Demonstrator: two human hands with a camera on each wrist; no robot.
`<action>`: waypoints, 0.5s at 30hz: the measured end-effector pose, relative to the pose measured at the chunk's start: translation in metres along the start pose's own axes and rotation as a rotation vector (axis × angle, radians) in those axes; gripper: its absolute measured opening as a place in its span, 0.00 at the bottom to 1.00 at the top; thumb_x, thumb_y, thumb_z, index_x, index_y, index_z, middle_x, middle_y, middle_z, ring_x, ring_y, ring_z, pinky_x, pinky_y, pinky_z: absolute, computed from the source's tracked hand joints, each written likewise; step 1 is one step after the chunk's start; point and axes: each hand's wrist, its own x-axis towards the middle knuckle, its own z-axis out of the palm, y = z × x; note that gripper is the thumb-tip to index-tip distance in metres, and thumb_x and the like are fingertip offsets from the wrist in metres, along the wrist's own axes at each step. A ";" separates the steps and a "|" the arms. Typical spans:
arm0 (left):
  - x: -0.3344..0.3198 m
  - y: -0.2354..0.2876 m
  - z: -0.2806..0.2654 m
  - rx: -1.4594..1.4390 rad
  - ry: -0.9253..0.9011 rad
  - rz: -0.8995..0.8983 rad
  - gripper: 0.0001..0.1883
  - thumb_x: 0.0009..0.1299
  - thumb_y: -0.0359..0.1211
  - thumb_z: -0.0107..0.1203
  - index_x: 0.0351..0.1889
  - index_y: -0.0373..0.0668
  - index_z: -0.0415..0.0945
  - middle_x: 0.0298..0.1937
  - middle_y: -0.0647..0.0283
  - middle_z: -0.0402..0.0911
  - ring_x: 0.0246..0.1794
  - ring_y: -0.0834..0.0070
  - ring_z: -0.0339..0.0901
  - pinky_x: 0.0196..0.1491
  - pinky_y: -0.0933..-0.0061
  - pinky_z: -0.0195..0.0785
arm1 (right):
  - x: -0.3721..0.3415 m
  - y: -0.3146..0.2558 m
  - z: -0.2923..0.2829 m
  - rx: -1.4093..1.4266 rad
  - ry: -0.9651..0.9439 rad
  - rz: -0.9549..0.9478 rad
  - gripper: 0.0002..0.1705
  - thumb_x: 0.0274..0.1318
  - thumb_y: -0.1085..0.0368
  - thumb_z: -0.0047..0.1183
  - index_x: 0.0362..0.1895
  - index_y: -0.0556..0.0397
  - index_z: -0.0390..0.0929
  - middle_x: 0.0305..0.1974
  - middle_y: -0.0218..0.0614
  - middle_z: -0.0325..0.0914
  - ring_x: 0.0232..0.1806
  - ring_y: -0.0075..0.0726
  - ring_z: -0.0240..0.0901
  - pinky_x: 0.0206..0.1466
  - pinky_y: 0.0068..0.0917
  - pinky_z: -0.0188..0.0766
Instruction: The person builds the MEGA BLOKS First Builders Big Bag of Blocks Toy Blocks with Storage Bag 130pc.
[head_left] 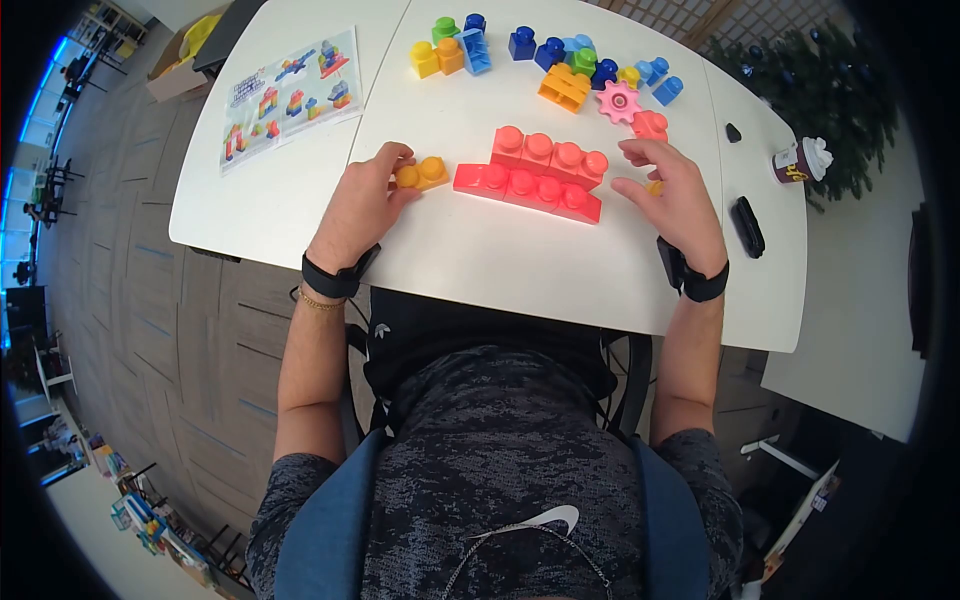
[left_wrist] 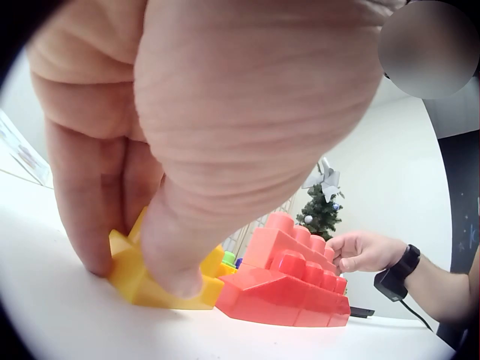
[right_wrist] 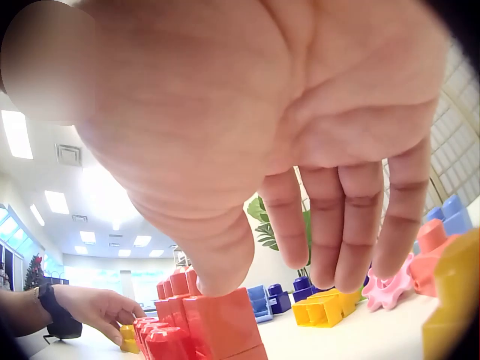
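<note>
My left hand (head_left: 362, 195) pinches a yellow-orange building block (head_left: 432, 174) with two studs between thumb and fingers. In the left wrist view the yellow block (left_wrist: 169, 289) sits low over the white table, close to the red blocks' left end. A back row of red blocks (head_left: 540, 166) with studs stands directly behind a lower front row (head_left: 525, 198), whose ends slope. At the right end of these rows is my right hand (head_left: 672, 195), its fingers extended and apart from the thumb. Another yellow block (head_left: 655, 187) is partly hidden beneath it.
Behind the red rows lie loose blocks, among them a yellow one (head_left: 565, 88), a pink gear (head_left: 619, 101) and several blue ones. A printed picture sheet (head_left: 292, 100) lies at left. To the right are a black case (head_left: 747, 227) and a cup (head_left: 800, 160).
</note>
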 end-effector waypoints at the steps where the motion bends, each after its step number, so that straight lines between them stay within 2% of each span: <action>1: 0.000 -0.001 0.000 0.001 -0.004 0.001 0.23 0.70 0.23 0.71 0.61 0.34 0.76 0.57 0.46 0.89 0.60 0.53 0.89 0.62 0.62 0.86 | -0.001 0.006 -0.001 -0.001 -0.005 -0.010 0.27 0.60 0.59 0.75 0.60 0.57 0.84 0.52 0.44 0.87 0.54 0.43 0.85 0.57 0.37 0.80; 6: 0.000 0.001 0.000 0.018 -0.012 0.008 0.23 0.70 0.23 0.72 0.61 0.34 0.76 0.57 0.46 0.89 0.60 0.53 0.89 0.62 0.62 0.86 | -0.004 0.005 0.008 0.039 -0.033 -0.010 0.30 0.60 0.59 0.75 0.63 0.56 0.82 0.52 0.43 0.87 0.55 0.43 0.85 0.57 0.38 0.80; 8: 0.001 0.003 0.000 0.020 -0.014 0.010 0.23 0.70 0.23 0.72 0.61 0.34 0.76 0.57 0.46 0.89 0.60 0.53 0.89 0.62 0.62 0.86 | -0.002 -0.003 0.014 0.071 -0.057 -0.067 0.31 0.60 0.58 0.75 0.65 0.56 0.81 0.54 0.43 0.87 0.56 0.43 0.84 0.58 0.38 0.80; 15: 0.001 -0.003 0.001 0.004 -0.014 0.021 0.22 0.70 0.23 0.71 0.61 0.34 0.77 0.56 0.47 0.90 0.58 0.53 0.89 0.61 0.61 0.86 | 0.000 -0.002 0.009 0.041 -0.049 -0.049 0.29 0.60 0.60 0.75 0.63 0.55 0.82 0.53 0.43 0.87 0.55 0.42 0.85 0.58 0.38 0.80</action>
